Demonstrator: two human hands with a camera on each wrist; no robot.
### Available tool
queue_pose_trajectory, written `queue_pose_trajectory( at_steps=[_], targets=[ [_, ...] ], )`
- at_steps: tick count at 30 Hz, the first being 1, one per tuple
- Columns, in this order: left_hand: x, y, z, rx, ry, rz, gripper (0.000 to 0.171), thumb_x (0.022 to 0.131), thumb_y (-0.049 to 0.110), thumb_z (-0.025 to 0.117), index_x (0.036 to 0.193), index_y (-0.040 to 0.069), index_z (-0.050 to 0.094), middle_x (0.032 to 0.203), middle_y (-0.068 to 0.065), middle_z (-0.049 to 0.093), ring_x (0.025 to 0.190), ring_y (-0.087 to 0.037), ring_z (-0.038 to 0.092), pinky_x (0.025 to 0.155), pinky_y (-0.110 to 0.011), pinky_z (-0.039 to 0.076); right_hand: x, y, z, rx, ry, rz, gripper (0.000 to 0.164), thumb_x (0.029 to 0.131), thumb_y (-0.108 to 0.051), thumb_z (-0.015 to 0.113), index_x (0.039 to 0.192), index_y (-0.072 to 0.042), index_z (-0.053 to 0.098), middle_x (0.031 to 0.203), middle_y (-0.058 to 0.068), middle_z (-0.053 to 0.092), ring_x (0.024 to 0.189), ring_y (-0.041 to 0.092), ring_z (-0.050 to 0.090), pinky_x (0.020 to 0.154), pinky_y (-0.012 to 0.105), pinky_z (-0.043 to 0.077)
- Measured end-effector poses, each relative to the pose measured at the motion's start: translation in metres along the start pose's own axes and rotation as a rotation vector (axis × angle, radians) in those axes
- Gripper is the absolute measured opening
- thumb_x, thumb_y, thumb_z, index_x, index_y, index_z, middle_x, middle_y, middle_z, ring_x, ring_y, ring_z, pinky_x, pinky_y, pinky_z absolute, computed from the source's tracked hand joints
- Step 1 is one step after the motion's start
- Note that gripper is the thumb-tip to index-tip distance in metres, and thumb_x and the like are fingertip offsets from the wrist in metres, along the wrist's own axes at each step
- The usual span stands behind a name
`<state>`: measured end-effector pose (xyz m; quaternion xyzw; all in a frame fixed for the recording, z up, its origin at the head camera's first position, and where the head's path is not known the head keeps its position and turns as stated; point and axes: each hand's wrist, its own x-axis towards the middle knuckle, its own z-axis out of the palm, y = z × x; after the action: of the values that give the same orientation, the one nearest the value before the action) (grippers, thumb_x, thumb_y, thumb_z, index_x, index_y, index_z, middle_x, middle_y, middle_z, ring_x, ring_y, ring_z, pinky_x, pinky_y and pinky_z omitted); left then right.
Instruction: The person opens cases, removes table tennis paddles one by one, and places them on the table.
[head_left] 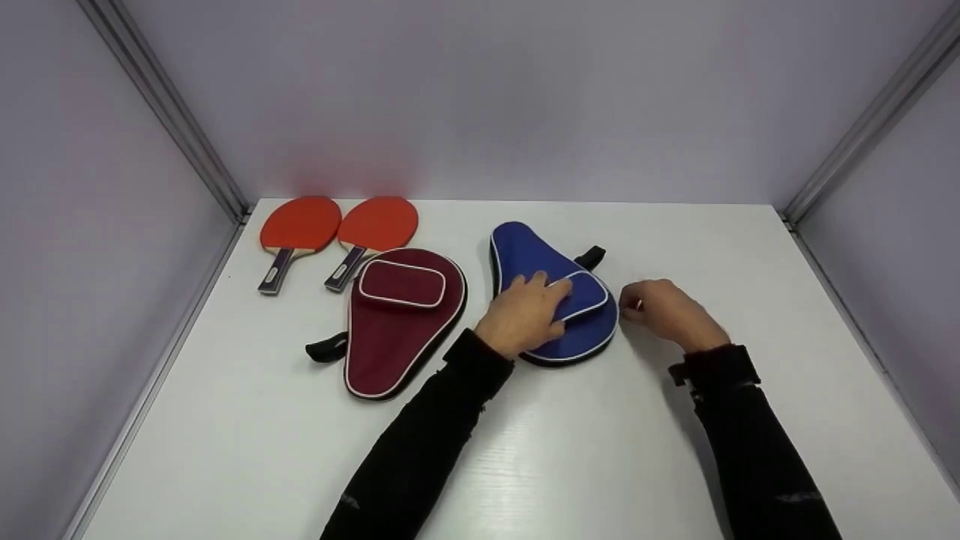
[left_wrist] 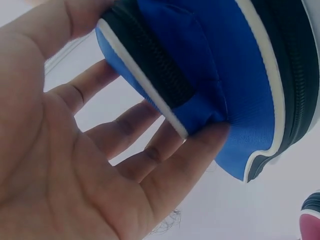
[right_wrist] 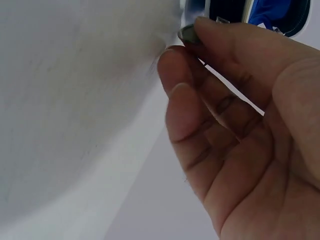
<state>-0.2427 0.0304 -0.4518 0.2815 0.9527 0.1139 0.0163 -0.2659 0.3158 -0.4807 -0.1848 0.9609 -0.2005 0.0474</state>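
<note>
Head: blue paddle case is lying on the table, right of the maroon paddle case; left hand is partly covering its pocket. Left hand is coming in palm-down, right hand is curling beside the right rim. Left wrist: thumb and fingers are gripping the pocket, some fingertips disappearing behind it. Right wrist: blue case is running off the top; dark bit by the thumb tip is staying unreadable, so can't tell if the curled fingers are pinching anything.
</note>
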Motion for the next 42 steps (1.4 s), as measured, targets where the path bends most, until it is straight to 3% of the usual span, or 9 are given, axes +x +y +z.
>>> queue_pose_trajectory(
  at_steps=[7,16,21,28,33,39,42],
  targets=[
    [0.003,-0.005,0.005,0.024,0.071,-0.007,0.053,0.111,0.029,0.079,0.162,0.020,0.066,0.152,-0.020,0.074,0.130,-0.041,0.075,0.105,-0.053,0.071,0.001,-0.002,0.003,0.017,0.015,0.027,0.007,0.106,0.000,0.079,0.101,-0.002,0.083,0.092,0.008,0.079,0.085,0.021,0.067,0.081,0.040,0.057],
    [0.008,-0.009,0.012,0.067,0.177,-0.010,0.049,0.111,0.029,0.082,0.157,0.019,0.069,0.146,-0.019,0.078,0.123,-0.039,0.078,0.095,-0.050,0.074,0.004,-0.008,0.004,-0.018,0.027,0.047,0.011,0.108,-0.005,0.077,0.107,-0.001,0.087,0.101,0.014,0.086,0.092,0.027,0.078,0.088,0.056,0.067],
    [0.013,-0.013,0.014,0.078,0.189,-0.027,0.045,0.113,0.029,0.080,0.156,0.019,0.068,0.147,-0.018,0.078,0.124,-0.040,0.078,0.094,-0.050,0.074,0.004,-0.013,0.005,-0.019,0.013,0.041,0.011,0.107,-0.005,0.077,0.104,-0.001,0.086,0.097,0.012,0.084,0.086,0.022,0.074,0.082,0.049,0.065],
    [0.017,-0.016,0.016,0.093,0.185,-0.048,0.044,0.116,0.030,0.077,0.157,0.019,0.066,0.150,-0.017,0.077,0.129,-0.041,0.076,0.095,-0.049,0.074,0.003,-0.022,0.005,-0.005,-0.067,-0.004,0.013,0.102,0.000,0.075,0.093,-0.004,0.084,0.083,0.000,0.072,0.075,0.013,0.060,0.069,0.030,0.050],
    [0.015,-0.017,0.016,0.086,0.221,-0.050,0.043,0.114,0.029,0.078,0.155,0.018,0.068,0.147,-0.017,0.078,0.127,-0.040,0.077,0.092,-0.049,0.075,0.002,-0.033,0.005,0.002,-0.139,-0.040,0.025,0.100,0.005,0.073,0.080,-0.009,0.076,0.074,-0.006,0.061,0.070,0.011,0.054,0.066,0.028,0.044],
    [0.013,-0.016,0.017,0.099,0.250,-0.039,0.040,0.114,0.027,0.078,0.152,0.017,0.070,0.145,-0.017,0.079,0.124,-0.040,0.078,0.089,-0.049,0.075,0.000,-0.055,0.014,0.008,-0.167,-0.080,0.038,0.099,0.007,0.072,0.068,-0.014,0.066,0.067,-0.010,0.054,0.062,0.007,0.047,0.060,0.023,0.037],
    [0.013,-0.015,0.016,0.101,0.245,-0.044,0.040,0.115,0.026,0.077,0.153,0.018,0.071,0.147,-0.017,0.079,0.126,-0.041,0.078,0.091,-0.050,0.075,-0.001,-0.068,0.019,-0.003,-0.161,-0.092,0.039,0.102,0.003,0.075,0.068,-0.015,0.067,0.066,-0.010,0.056,0.061,0.007,0.048,0.060,0.023,0.039]
  ],
)
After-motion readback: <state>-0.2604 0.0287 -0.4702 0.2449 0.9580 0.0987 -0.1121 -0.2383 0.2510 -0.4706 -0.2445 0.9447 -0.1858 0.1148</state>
